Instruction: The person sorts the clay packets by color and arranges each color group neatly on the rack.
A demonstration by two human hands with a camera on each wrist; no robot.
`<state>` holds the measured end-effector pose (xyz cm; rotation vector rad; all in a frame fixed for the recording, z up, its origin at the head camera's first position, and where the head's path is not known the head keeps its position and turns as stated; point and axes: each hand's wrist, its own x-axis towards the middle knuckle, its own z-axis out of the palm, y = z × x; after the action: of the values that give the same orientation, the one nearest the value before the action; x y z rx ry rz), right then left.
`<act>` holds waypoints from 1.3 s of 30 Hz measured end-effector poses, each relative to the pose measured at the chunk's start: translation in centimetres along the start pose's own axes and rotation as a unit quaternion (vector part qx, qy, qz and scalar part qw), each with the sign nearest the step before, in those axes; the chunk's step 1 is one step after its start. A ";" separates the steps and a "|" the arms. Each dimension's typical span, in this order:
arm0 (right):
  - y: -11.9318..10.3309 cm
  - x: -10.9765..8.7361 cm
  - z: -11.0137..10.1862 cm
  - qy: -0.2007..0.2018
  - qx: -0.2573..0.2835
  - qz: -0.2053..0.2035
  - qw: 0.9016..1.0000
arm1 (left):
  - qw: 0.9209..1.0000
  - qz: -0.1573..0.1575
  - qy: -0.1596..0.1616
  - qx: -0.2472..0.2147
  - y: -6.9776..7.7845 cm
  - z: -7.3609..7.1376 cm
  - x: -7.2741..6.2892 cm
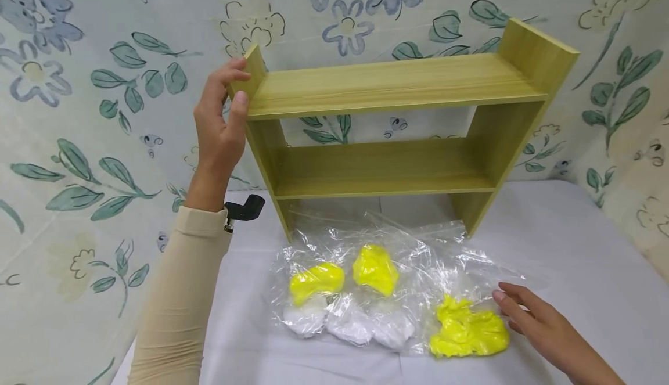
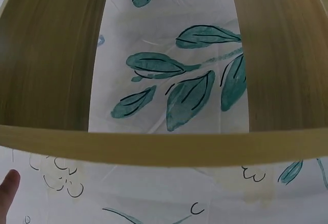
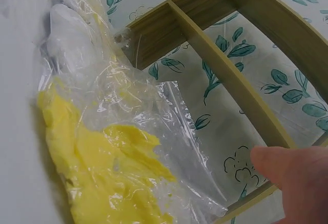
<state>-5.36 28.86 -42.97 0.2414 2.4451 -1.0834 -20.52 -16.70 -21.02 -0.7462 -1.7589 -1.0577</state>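
My left hand [image 1: 218,121] is at the top left corner of a light wooden shelf unit [image 1: 397,80]. Its loosely bent fingers lie over the side panel's upper edge. In the left wrist view the thumb [image 2: 9,190] shows just outside the panel's front edge [image 2: 169,147]. My right hand [image 1: 538,321] is low on the right, fingers relaxed, beside a soft yellow clay-like lump [image 1: 470,333]. That lump is in a clear plastic bag [image 3: 169,111], and the right hand's fingertips are near its edge. Several more yellow lumps [image 1: 376,269] and white lumps [image 1: 347,321] lie in clear plastic to the left.
The shelf unit stands on a white-covered table [image 1: 564,240] against a floral cloth backdrop [image 1: 130,135]. It has two boards, and bags lie across the front of its foot. A dark wrist camera [image 1: 248,207] sits on the left cuff.
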 end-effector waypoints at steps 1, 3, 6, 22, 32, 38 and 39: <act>0.0 0.0 0.1 0.002 0.011 0.004 1.000 | 1.000 0.000 0.011 -0.004 -0.1 0.2 0.0; 0.2 0.0 0.2 0.007 0.033 0.004 0.999 | 1.000 0.003 0.031 -0.004 -0.2 0.5 -0.1; 0.4 -0.1 0.4 0.006 0.060 0.001 0.998 | 0.998 0.006 0.057 -0.005 -0.3 0.9 -0.2; 2.3 0.8 1.8 -0.067 0.130 0.090 0.985 | 0.996 0.001 0.086 -0.012 -0.3 2.0 -0.3; 2.6 0.5 2.3 -0.124 0.190 0.017 0.974 | 0.995 -0.005 0.097 -0.015 -0.6 2.2 -0.5; 3.0 0.6 2.0 -0.188 0.286 0.014 0.940 | 0.995 -0.006 0.099 -0.018 -0.8 2.4 -0.5; 2.9 0.7 2.0 -0.191 0.286 0.018 0.939 | 0.995 -0.006 0.100 -0.019 -0.9 2.4 -0.6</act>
<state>-4.31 29.33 -46.44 0.2261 1.7395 -1.6348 -21.98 -14.97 -22.32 -0.6297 -1.5786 -1.1362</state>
